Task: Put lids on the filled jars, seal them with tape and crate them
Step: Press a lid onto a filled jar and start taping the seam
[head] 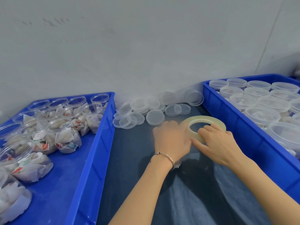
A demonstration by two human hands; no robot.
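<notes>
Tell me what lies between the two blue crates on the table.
In the head view, between the left crate and the right crate: loose clear lids by the wall, and nearer, both hands, left hand and right hand, on the tape roll, over dark cloth.

A plain pale grey wall [129,46] stands behind a dark-covered table [129,151].

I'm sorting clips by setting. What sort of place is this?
Probably a small packing workstation: a blue crate of open jars stuffed with wrapped sachets, another blue crate of lidded jars, loose clear lids between them, and both hands on a tape roll.
</notes>
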